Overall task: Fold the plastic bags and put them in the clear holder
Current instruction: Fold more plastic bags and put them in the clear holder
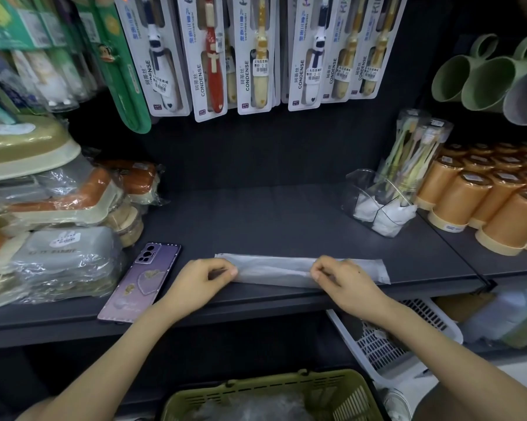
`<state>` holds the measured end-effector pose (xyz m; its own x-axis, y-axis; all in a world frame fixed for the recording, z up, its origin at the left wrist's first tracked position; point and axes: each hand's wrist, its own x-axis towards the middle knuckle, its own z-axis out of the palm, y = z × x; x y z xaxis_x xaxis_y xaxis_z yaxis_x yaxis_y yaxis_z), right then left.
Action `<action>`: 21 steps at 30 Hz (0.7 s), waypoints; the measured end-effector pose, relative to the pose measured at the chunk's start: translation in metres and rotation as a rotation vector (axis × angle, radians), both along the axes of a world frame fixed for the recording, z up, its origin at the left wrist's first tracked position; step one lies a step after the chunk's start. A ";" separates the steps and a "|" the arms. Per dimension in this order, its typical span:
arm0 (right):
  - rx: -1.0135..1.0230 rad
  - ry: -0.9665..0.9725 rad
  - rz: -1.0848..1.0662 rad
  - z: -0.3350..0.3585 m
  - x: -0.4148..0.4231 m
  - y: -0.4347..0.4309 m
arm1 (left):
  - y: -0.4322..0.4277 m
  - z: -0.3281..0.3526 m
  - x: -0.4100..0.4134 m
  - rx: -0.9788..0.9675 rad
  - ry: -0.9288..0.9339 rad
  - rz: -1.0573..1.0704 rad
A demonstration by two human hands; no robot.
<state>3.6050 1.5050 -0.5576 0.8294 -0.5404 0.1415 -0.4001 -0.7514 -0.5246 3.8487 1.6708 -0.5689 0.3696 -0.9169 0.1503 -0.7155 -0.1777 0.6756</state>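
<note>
The plastic bag (274, 270), flattened into a long strip, is laid on the shelf (256, 214) in front of the clear holder (377, 205). It is pinched by the left hand (201, 279) and the right hand (344, 281). Thin, limp and probably slippery, it is best taken at its folded edges.

Plastic bag (286, 270) lies as a long narrow strip near the front edge of the dark shelf (256, 220). Left hand (201, 281) pinches one end, right hand (344, 281) pinches past the middle. Clear holder (359, 189) back right, white bundles inside.
</note>
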 end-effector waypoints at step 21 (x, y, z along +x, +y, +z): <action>0.305 0.205 -0.358 0.013 0.042 -0.029 | -0.040 0.005 0.002 0.135 0.150 0.417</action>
<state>3.6466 1.4760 -0.5448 0.5792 -0.7869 -0.2127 -0.7217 -0.3737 -0.5827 3.8508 1.6313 -0.5640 0.7199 -0.6928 -0.0432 -0.4604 -0.5232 0.7171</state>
